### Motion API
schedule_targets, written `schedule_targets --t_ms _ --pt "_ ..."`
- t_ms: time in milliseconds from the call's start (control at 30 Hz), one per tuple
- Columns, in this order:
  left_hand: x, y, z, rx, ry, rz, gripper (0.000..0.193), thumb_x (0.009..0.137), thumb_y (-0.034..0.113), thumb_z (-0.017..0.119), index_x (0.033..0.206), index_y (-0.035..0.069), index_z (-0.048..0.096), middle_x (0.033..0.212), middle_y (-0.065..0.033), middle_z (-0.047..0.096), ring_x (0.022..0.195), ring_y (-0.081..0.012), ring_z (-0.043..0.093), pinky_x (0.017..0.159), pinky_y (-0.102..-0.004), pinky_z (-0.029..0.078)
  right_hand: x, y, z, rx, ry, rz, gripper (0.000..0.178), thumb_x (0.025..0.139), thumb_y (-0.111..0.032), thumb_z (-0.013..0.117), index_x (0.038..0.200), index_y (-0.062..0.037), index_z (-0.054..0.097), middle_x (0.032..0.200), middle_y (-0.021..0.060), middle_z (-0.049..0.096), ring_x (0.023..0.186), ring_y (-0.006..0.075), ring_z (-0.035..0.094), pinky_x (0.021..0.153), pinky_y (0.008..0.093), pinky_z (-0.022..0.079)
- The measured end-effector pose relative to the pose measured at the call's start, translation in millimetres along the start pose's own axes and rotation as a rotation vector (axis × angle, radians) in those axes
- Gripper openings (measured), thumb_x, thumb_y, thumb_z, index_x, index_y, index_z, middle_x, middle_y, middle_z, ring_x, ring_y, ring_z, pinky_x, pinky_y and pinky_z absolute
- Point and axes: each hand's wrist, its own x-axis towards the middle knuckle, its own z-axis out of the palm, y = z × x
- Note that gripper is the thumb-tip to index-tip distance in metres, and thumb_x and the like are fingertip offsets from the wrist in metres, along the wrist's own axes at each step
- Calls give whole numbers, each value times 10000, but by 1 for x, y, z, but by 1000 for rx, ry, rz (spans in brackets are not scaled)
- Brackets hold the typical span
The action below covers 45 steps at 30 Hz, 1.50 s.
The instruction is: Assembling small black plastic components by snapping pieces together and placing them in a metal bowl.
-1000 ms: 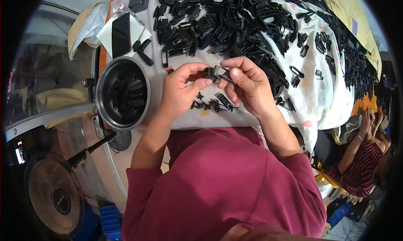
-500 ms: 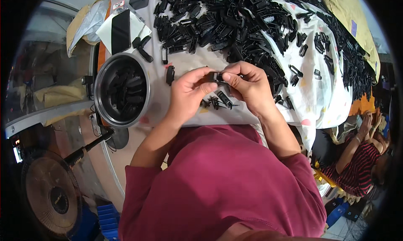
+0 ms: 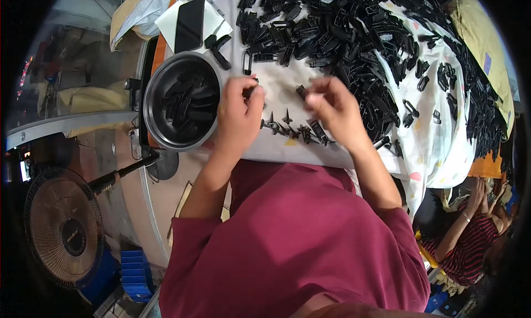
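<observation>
Okay, left hand (image 3: pixel 238 113): thumb and index curl toward each other around a small dark piece (image 3: pixel 250 90) at their tips; pinched or merely reached for, can't say, the fingers cover most of it. Right hand (image 3: pixel 334 107): fingers bent and blurred, thumb apart from the palm, a black clip (image 3: pixel 301 91) right at the tips on their left side; looks pinched, but blur hides the contact, so grasp not confirmed. Hands are apart, pale cloth (image 3: pixel 287 153) between and below them.

Nearest extras: small spiky parts (image 3: pixel 305 133) lie below and between the two sets of fingers; another black clip (image 3: pixel 318 131) lies beside them, just under the right fingers. Big black clip pile (image 3: pixel 332 38) spreads beyond the fingertips, mostly past the right ones. Metal bowl (image 3: pixel 152 116), with black pieces inside, is left of the left fingers.

Handling, my guess: clips are light, stiff, likely plastic, smooth enough to slip or spin in a loose pinch. Best hold is thumb and index across the long sides near mid-body, leaving the ends free. Thin frames and spiky bits probably snap or bend if squeezed hard; take spiky ones by the thicker centre, gently, fingertips only.
</observation>
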Motion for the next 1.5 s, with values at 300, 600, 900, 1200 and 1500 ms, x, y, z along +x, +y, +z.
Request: schedule_targets --t_ms 300,600,900,1200,1500 --pt "13 -22 14 1331 44 98 223 747 101 585 936 12 508 895 -165 544 787 -359 560 665 -414 463 105 -4 55 -1110 -144 -826 301 677 -183 598 976 -191 637 1032 39 510 974 245 475 703 301 476" --pt "10 2 4 158 44 -327 160 752 132 668 738 11 563 682 -52 583 681 -102 555 585 -252 430 67 -29 14 126 -12 -313 221 816 -58 559 1035 -62 527 894 70 597 817 185 579 670 320 482" --pt "20 22 48 -487 -207 -142 280 773 98 665 1021 2 577 775 10 549 636 -39 447 566 -167 368 17 -34 -27 322 50 -356 259 720 57 615 968 -17 631 899 20 525 794 111 515 704 206 409" --pt "25 42 58 -151 -191 30 275 759 74 681 1004 -16 594 762 14 578 638 -27 473 549 -157 377 -16 -19 -40 34 -9 -366 239 800 46 560 1008 1 451 1012 86 508 787 96 520 662 221 442" --pt "29 39 57 89 -225 316 288 712 53 702 985 12 619 873 -64 606 712 -136 565 630 -228 452 -21 -38 -56 -456 203 -768 331 669 112 601 984 11 597 886 137 584 750 250 557 622 294 453"
